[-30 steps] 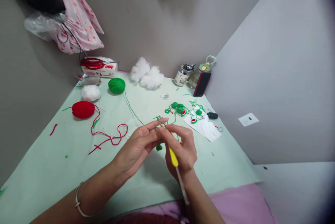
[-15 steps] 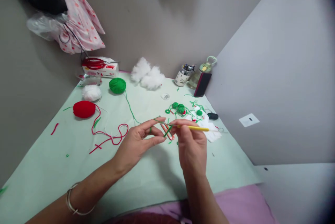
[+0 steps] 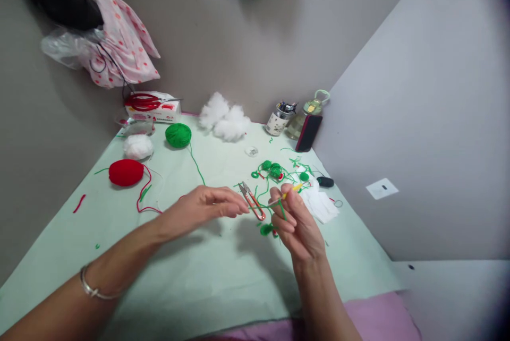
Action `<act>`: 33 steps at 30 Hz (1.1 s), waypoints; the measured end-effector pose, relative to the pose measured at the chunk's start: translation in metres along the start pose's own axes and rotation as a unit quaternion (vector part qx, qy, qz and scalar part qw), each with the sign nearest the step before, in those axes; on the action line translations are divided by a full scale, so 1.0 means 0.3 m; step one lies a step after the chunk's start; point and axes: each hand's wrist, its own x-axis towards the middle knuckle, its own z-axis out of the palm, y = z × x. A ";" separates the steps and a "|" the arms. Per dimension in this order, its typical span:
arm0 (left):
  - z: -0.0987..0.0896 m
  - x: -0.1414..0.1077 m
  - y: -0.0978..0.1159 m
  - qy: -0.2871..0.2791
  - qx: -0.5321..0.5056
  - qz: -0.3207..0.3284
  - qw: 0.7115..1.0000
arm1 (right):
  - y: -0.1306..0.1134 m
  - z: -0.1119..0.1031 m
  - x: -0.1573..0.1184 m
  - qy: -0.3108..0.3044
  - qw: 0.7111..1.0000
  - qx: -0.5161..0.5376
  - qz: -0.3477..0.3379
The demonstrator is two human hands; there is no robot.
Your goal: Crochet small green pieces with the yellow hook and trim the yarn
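My right hand [image 3: 297,219] is closed around a yellow-handled crochet hook [image 3: 292,190], with a short green yarn piece [image 3: 282,210] hanging by its fingers. To its left, my left hand [image 3: 211,204] has its fingers together, the fingertips and thumb closed on a green strand that runs toward the hook. Orange-handled snips [image 3: 258,209] lie on the table between the hands. A green yarn ball [image 3: 178,135] sits farther back, its strand trailing toward my left hand. Small green crocheted pieces [image 3: 274,170] lie behind my right hand.
A red yarn ball [image 3: 126,172] and a white one [image 3: 138,147] rest at left. White stuffing [image 3: 227,118], a pen cup [image 3: 279,119], a bottle [image 3: 297,124] and a phone [image 3: 309,133] stand along the back. White tissue [image 3: 321,204] lies right.
My left hand has moved left and flattened, and my right hand has turned and shifted slightly right with the hook. The gap between them is wider, showing more of the snips.
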 end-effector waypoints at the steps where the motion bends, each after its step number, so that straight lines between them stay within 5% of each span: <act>1: -0.031 0.023 0.007 -0.006 -0.003 -0.004 1.000 | -0.015 -0.010 0.000 -0.024 1.000 0.004 0.000; 3: -0.079 0.091 0.006 0.063 0.056 0.000 0.996 | -0.040 -0.028 0.003 -0.068 0.998 0.013 -0.007; 6: -0.097 0.236 -0.035 0.146 0.275 0.026 0.950 | -0.058 -0.046 0.017 -0.110 0.994 0.016 -0.016; 12: -0.006 0.488 -0.166 0.088 0.388 -0.017 0.917 | -0.027 -0.070 0.035 -0.079 0.997 0.025 -0.009; 18: 0.024 0.564 -0.231 0.094 0.390 -0.055 0.914 | -0.015 -0.106 0.039 -0.034 0.998 0.040 0.017; 22: 0.026 0.550 -0.223 0.104 0.311 -0.051 0.943 | -0.019 -0.104 0.044 0.006 1.000 0.025 0.005; 28: 0.047 0.364 -0.103 0.113 0.138 -0.029 0.984 | -0.024 -0.066 0.040 0.167 0.972 -0.060 -0.156; 33: 0.071 0.187 -0.023 0.157 -0.014 -0.031 0.987 | 0.002 -0.009 -0.002 0.151 0.937 -0.204 -0.241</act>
